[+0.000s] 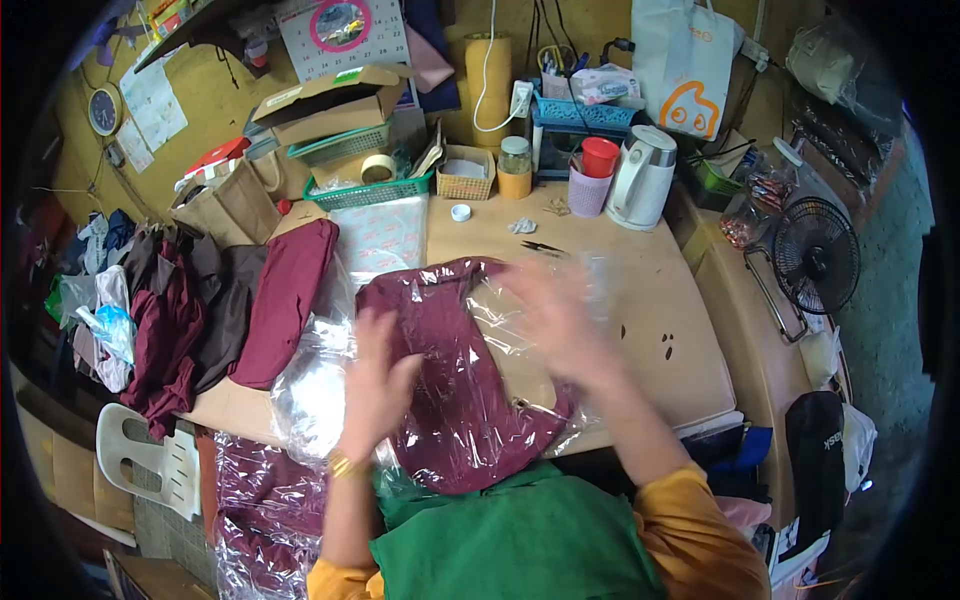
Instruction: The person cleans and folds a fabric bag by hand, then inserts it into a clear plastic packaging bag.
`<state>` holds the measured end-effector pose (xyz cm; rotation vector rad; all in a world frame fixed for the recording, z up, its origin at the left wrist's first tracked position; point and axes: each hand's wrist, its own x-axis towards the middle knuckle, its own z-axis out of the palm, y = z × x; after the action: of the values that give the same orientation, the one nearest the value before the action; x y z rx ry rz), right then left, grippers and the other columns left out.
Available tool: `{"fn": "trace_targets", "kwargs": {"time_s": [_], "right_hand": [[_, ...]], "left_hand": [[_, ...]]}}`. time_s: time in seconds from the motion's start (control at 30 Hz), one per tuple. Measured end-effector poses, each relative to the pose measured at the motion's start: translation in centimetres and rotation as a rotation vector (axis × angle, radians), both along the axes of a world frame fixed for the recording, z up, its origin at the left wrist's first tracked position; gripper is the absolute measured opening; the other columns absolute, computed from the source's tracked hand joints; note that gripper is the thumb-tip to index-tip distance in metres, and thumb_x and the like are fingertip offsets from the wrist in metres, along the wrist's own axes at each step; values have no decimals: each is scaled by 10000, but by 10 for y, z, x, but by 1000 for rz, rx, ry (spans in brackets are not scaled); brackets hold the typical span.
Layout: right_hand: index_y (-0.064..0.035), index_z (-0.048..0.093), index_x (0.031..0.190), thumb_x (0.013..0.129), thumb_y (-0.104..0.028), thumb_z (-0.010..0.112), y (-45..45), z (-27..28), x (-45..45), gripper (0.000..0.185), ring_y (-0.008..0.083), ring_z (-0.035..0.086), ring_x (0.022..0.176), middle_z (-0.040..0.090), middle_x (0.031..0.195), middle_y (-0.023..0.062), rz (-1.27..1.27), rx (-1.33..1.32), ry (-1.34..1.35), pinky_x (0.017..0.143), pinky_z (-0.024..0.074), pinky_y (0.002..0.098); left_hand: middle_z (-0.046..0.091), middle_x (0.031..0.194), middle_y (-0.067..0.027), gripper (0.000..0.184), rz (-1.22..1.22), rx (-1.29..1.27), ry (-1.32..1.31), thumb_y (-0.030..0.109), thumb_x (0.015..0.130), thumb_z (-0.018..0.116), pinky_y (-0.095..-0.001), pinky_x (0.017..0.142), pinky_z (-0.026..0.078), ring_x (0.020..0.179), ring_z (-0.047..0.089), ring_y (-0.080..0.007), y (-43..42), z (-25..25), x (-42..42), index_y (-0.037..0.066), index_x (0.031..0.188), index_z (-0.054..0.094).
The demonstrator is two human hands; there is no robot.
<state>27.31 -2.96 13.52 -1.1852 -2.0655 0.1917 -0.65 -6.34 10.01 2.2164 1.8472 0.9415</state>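
A maroon folded garment lies inside a clear plastic bag in front of me, its lower end hanging over the table edge onto my green apron. My left hand is at the bag's left side, fingers stretched and thumb apart. It looks to be touching the plastic or just above it; I cannot tell which. My right hand is over the bag's upper right part, blurred, with its fingers appearing extended. Left of the bag lie clear plastic bags and another folded maroon garment.
Thread snips and a white cap lie beyond the bag. A kettle, a red cup and a jar stand at the back. Heaped clothes fill the left; a black fan stands right. Bagged maroon garments are below left.
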Motion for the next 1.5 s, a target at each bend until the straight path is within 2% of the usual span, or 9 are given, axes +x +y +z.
{"fn": "trace_targets", "kwargs": {"time_s": [0.13, 0.3, 0.37, 0.63, 0.73, 0.83, 1.03, 1.37, 1.5], "right_hand": [[-199, 625, 1270, 881, -385, 639, 57, -76, -2, 432, 289, 360, 1407, 351, 1565, 34, -125, -203, -565, 1133, 113, 697], [-148, 711, 1120, 889, -202, 570, 63, -97, 235, 275, 285, 621, 1138, 688, 1156, 129, -1168, -158, -800, 929, 443, 515], [-131, 719, 1101, 877, -212, 593, 50, -112, 303, 270, 314, 677, 1000, 702, 1072, 164, -1035, -90, -78, 854, 504, 432], [-65, 673, 1194, 924, -100, 551, -20, -37, 115, 298, 223, 666, 1014, 703, 1096, 164, 189, -803, 86, 920, 488, 353], [-29, 626, 1254, 963, -90, 533, -23, -45, 94, 311, 157, 649, 1000, 705, 1114, 118, 461, -987, 85, 909, 488, 314], [12, 621, 1222, 961, -65, 545, -24, -55, 88, 283, 154, 651, 992, 689, 1113, 102, 666, -1277, 266, 879, 503, 295], [-41, 548, 858, 842, 86, 538, -22, -69, 72, 129, 134, 612, 829, 602, 883, 55, 414, -954, 1121, 745, 507, 271], [9, 626, 1001, 847, 52, 502, -38, -72, 92, 203, 169, 618, 827, 667, 927, 63, 132, -725, 455, 766, 491, 298], [-3, 632, 1057, 867, -40, 556, -3, -69, 15, 208, 198, 589, 977, 646, 1054, 68, 159, -455, 35, 865, 456, 351]], "left_hand": [[230, 1606, -178, 722, 20, -136, 342, 551, 952, 474, -687, 1139, 42, 1495, 164, -372, 30, -87, 43, 131, 1524, 344], [241, 1607, -165, 730, -7, -150, 340, 544, 942, 500, -659, 1156, 20, 1499, 155, -369, 22, -93, 27, 129, 1525, 353], [239, 1603, -181, 734, -24, -144, 374, 554, 942, 499, -659, 1155, 20, 1497, 149, -387, 24, -94, 29, 112, 1514, 372], [563, 1128, -194, 495, -523, 1, -326, 307, 864, 720, -411, 827, 490, 1022, 561, -326, 13, -2, 147, -34, 1204, 606], [599, 953, -144, 258, -595, -446, -729, 158, 861, 723, -344, 725, 478, 856, 577, -280, 27, -13, 173, -40, 1009, 652], [583, 822, -107, 115, -668, -99, -670, 55, 857, 708, -338, 691, 461, 763, 553, -257, 33, 2, 169, -46, 873, 654], [625, 913, -195, 815, -507, -204, -221, 545, 849, 690, -478, 853, 516, 1041, 621, -407, 27, -3, 158, -50, 1336, 421], [677, 1174, -135, 240, -820, -409, -856, 196, 981, 592, -364, 951, 489, 1010, 657, -271, 34, -8, 171, 9, 1125, 637], [585, 1343, -152, 230, -973, -251, -398, 190, 991, 575, -368, 991, 459, 1105, 618, -274, 6, 31, 202, -7, 1107, 600]]}}
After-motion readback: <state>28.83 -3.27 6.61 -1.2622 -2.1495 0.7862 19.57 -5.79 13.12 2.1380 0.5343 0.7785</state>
